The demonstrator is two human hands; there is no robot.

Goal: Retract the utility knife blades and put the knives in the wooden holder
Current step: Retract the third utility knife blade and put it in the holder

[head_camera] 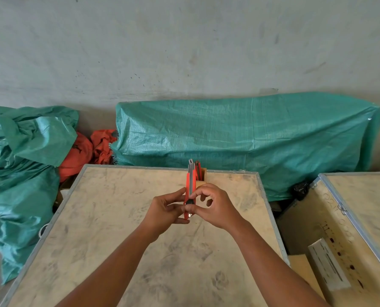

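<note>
I hold a red utility knife [188, 185] upright above the middle of the plywood crate top [118, 218]. My left hand [164, 212] grips its lower body from the left. My right hand [213, 207] pinches it from the right, thumb on the black slider. A short piece of blade shows at the knife's top end. Behind the knife, near the crate's far edge, stands the wooden holder [202, 179], with another red knife [198, 169] upright in it. The held knife hides the holder's left part.
A second crate [361, 218] with a metal edge stands to the right, a gap between them. Green tarp covers a long bundle [251, 138] behind the crate and lies heaped at left [23, 156]. Orange cloth [89, 149] sits between.
</note>
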